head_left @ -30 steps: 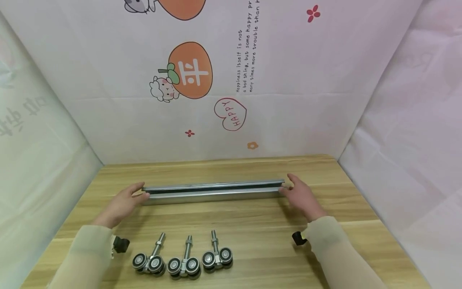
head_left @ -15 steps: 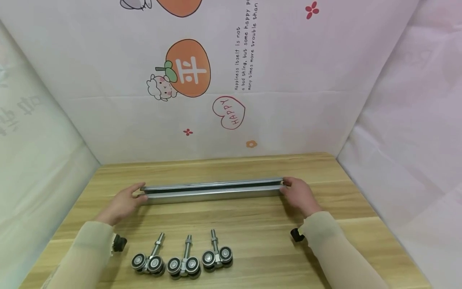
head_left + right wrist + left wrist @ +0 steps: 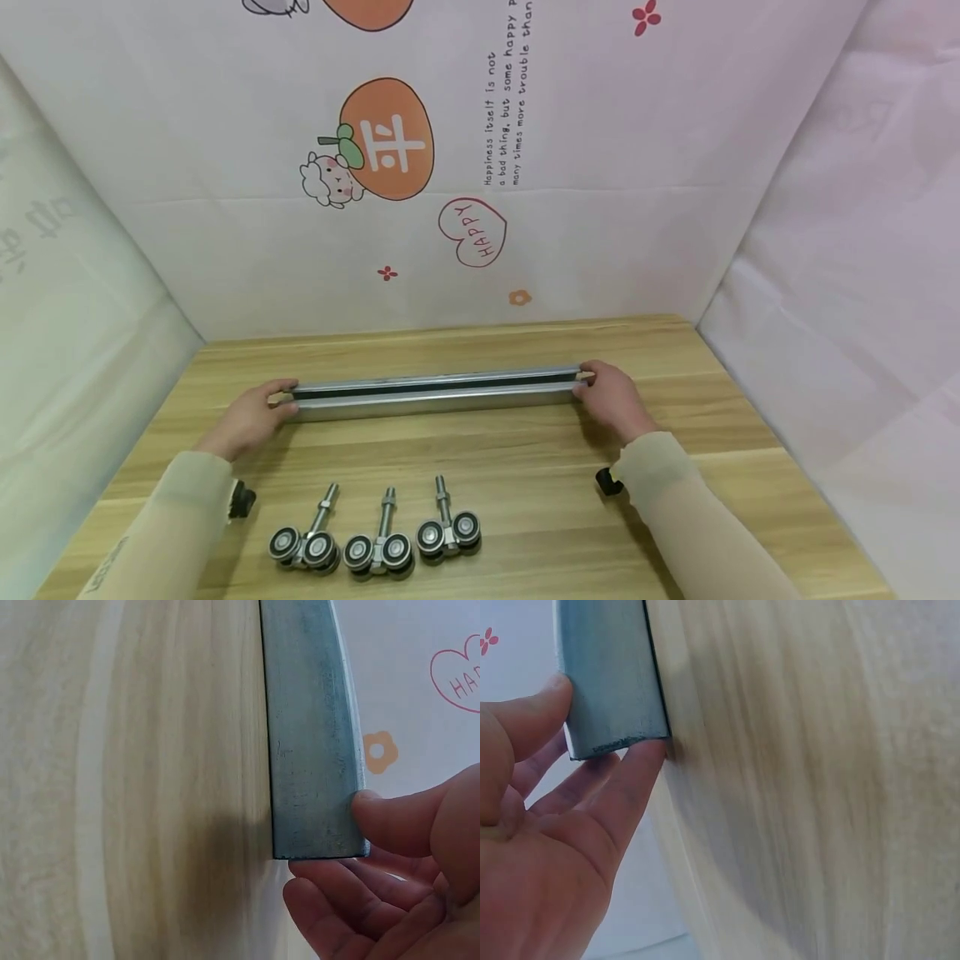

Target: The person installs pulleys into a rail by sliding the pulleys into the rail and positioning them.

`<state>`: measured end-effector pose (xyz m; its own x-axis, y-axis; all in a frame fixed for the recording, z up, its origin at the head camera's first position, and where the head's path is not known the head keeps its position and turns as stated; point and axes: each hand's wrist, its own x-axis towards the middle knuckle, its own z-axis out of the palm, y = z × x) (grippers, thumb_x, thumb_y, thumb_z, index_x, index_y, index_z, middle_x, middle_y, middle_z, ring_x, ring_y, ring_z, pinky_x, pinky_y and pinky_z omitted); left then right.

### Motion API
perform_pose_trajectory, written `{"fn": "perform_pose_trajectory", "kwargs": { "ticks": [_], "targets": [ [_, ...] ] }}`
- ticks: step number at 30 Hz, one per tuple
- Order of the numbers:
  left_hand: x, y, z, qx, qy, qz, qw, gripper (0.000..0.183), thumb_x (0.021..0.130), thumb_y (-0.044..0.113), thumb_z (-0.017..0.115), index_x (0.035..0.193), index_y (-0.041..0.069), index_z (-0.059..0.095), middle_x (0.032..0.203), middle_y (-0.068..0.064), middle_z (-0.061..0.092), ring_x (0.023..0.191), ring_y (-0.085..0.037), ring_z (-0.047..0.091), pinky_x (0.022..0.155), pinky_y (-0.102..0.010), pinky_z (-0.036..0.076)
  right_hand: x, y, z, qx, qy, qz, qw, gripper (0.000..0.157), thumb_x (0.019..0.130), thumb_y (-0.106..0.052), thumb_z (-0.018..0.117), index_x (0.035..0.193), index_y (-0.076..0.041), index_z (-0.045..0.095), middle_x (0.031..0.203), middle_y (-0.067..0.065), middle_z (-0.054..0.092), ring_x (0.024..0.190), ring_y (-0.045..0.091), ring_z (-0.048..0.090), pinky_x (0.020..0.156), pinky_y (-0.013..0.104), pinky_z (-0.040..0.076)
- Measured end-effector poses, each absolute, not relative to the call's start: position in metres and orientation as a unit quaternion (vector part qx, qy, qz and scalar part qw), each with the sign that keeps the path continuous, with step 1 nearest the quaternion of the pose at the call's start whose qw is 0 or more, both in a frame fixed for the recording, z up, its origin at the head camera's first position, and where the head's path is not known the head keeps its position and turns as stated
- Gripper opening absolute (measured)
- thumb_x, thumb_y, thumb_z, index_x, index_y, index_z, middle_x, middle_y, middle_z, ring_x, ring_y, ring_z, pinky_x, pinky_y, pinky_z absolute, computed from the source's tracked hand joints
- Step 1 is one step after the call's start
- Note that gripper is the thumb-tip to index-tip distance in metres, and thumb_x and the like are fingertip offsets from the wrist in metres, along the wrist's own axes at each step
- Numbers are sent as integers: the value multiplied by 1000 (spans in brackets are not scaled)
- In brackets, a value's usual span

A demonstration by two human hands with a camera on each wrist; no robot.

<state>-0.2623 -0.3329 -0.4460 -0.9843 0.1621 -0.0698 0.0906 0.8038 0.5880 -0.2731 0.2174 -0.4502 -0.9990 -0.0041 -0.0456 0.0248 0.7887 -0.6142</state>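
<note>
A long silver metal channel rail (image 3: 435, 406) lies across the wooden table, its open slot facing up in the head view. At its left end my left hand (image 3: 251, 414) grips the rail, thumb on the near side and fingers on the far side. In the left wrist view the thumb (image 3: 536, 712) presses the rail's edge and a fingertip touches the end's lower corner. My right hand (image 3: 613, 400) holds the other end between thumb and fingers. The right wrist view shows that thumb (image 3: 397, 821) against the edge, with curled fingers below the end.
Three twin-wheel rollers with threaded bolts stand nearer the front: a left one (image 3: 303, 546), a middle one (image 3: 378, 554) and a right one (image 3: 448, 533). White printed cloth (image 3: 600, 208) walls the table's back and both sides.
My right hand's fingers have closed in on the rail's right end. The left hand's fingers have also drawn in slightly at the left end. The rollers stay put.
</note>
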Motion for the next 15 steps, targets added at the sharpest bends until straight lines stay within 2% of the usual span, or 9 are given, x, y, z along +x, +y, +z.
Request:
{"fn": "perform_pose_trajectory", "kwargs": {
  "ticks": [4,11,15],
  "targets": [
    [-263,-334,-445,62,945,315,66,55,102,22,59,148,-2,40,145,-36,37,121,-53,48,93,-61,43,-274,218,-449,2,946,-322,27,51,100,-16,59,145,3,44,127,26,60,113,38,58,93,52,46],
    [-265,-334,-444,51,940,327,83,53,102,18,58,148,-2,40,142,-35,41,110,-39,59,83,-47,49,-275,223,-450,-4,947,-319,38,51,98,-14,61,144,2,45,127,26,60,111,37,58,92,51,45],
    [-264,-334,-445,47,942,324,80,52,101,17,61,146,-2,43,142,-35,42,115,-42,55,87,-51,47,-274,224,-450,-5,947,-319,45,49,98,-13,61,143,2,46,127,26,60,109,36,58,90,50,46]
  ]
}}
